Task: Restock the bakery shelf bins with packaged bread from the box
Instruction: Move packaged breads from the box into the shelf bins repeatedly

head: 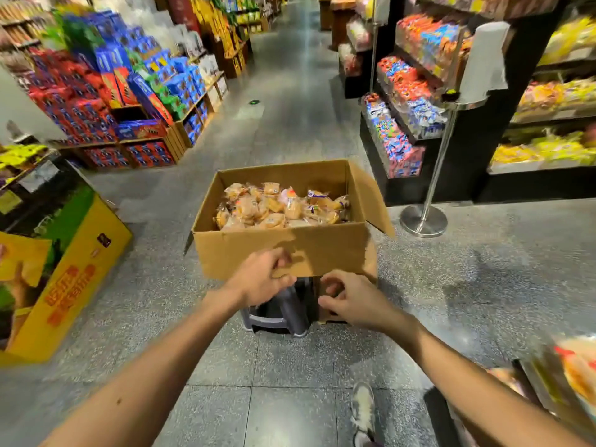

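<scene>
An open cardboard box (322,250) stands on a dark plastic stool (280,314) in the aisle, right in front of me. It is filled with several clear-wrapped packaged breads (280,206). My left hand (261,279) pinches the lower edge of the box's hanging front flap between thumb and curled fingers. My right hand (350,300) is just below that flap's right end, fingers curled by the cardboard; whether it grips anything is unclear. At the bottom right, blurred, is a shelf bin (548,391) with packaged bread (577,366) in it.
A yellow display carton (64,279) stands on the floor at left. A steel pole on a round base (424,221) stands right of the box, in front of black candy shelves (403,130). My shoe (362,411) is on the grey tiled floor.
</scene>
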Demonstrator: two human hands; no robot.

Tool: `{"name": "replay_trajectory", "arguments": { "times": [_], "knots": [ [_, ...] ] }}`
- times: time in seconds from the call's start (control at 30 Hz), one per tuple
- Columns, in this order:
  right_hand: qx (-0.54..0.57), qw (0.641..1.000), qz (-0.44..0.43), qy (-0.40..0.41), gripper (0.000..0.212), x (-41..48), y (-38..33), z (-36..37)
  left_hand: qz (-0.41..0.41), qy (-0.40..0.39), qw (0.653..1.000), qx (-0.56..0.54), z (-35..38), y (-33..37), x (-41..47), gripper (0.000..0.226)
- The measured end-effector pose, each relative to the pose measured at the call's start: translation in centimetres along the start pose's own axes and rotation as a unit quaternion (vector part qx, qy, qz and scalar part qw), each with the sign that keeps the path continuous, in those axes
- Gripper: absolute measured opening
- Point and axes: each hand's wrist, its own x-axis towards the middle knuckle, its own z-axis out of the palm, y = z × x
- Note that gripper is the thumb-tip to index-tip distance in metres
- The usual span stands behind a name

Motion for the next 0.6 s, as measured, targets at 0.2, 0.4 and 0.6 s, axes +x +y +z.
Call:
{"name": "replay_trajectory", "arguments": {
  "times": [0.2,0.4,0.6],
  "knots": [
    [0.062,0.998,0.022,-0.023,0.046,16.6,2.3,-0.7,-0.074,-0.034,0.994,-0.07,1.0,-6.1,12.6,0.027],
    [0.119,0.986,0.065,-0.099,0.046,30.9,1.7,-0.7,-0.186,-0.013,0.973,-0.138,-0.3,-12.7,21.6,0.024],
    [0.125,0.979,0.098,-0.128,0.041,41.6,0.8,1.2,-0.276,0.031,0.948,-0.154,-1.9,-20.5,28.1,0.046]
  ]
}}
